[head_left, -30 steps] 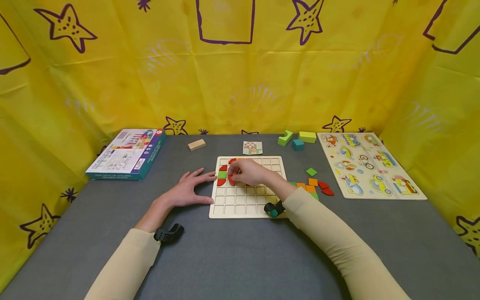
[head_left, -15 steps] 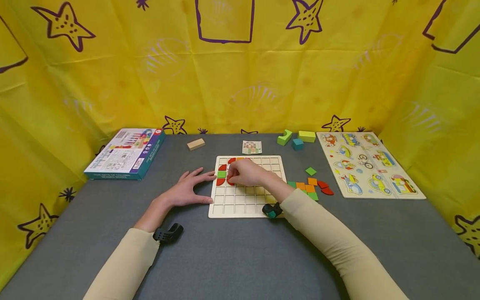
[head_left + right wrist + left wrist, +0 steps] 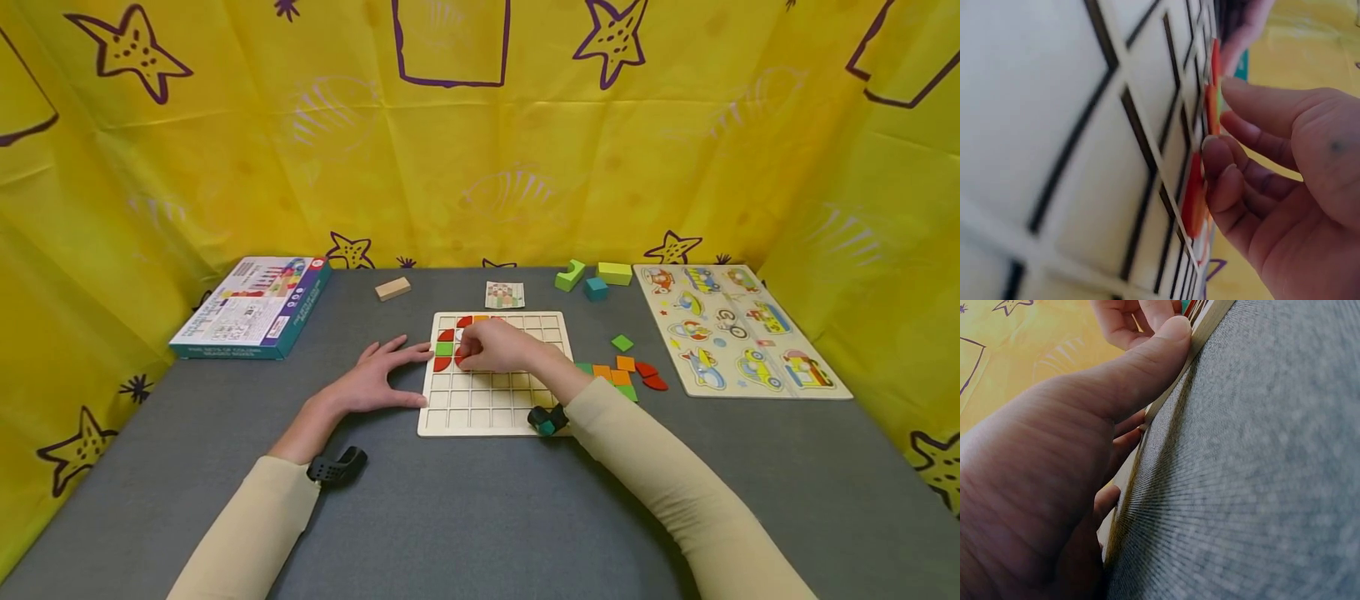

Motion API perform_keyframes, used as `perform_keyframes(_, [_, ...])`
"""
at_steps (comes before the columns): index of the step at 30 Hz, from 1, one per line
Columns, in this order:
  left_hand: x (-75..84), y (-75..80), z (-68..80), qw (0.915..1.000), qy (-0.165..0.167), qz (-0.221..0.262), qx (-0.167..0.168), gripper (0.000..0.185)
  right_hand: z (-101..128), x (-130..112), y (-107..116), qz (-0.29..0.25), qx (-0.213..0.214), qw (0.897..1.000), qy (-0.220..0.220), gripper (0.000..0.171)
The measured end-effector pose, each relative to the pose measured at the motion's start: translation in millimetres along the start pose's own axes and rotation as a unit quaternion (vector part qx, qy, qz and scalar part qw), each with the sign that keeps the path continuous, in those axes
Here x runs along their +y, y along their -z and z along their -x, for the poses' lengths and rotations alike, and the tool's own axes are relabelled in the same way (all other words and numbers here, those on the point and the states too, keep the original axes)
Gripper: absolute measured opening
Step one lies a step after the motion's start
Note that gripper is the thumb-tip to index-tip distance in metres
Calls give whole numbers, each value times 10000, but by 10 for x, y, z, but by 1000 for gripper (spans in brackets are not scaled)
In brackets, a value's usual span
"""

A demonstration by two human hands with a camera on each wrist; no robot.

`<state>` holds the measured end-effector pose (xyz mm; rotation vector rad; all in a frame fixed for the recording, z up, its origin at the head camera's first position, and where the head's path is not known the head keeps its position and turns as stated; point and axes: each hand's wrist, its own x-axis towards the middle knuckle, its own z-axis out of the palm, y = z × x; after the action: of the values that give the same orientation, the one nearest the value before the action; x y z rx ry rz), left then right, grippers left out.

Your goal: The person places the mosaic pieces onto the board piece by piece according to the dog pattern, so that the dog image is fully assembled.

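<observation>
A pale wooden grid board [image 3: 487, 400] lies on the grey table with several tiles in its upper left cells. My left hand [image 3: 375, 379] is spread at the board's left side, thumb and fingertips touching the edge. Over the grid, my right hand [image 3: 498, 346] pinches a red rounded tile [image 3: 1212, 109] between thumb and fingers; they partly cover it. Left of it sit a red quarter-round tile [image 3: 446, 336], a green square tile [image 3: 444, 349] and another red tile. Another red piece [image 3: 1193, 200] lies beside the fingertips in the right wrist view.
Loose orange, green and red tiles [image 3: 651, 377] lie right of the board. Behind it are a small pattern card [image 3: 505, 295], a wooden block [image 3: 393, 289] and green and blue blocks [image 3: 596, 289]. A box [image 3: 251, 308] stands left, a picture puzzle board [image 3: 738, 333] right.
The right hand stays over the same cells, its fingers shifting only slightly around the red tile. The left hand keeps its place at the board's edge.
</observation>
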<state>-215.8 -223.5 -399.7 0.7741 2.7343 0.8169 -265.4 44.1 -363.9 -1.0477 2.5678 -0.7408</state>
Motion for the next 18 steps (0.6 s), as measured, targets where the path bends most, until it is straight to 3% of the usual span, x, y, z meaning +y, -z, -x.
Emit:
perform_keyframes(10, [5, -18, -7, 10000, -16, -24, -8, 80, 402, 326, 207, -642, 173, 9973, -320, 13])
perform_keyframes(18, [21, -7, -6, 10000, 40, -16, -19, 80, 861, 547, 415, -611, 399, 9957, -571, 20])
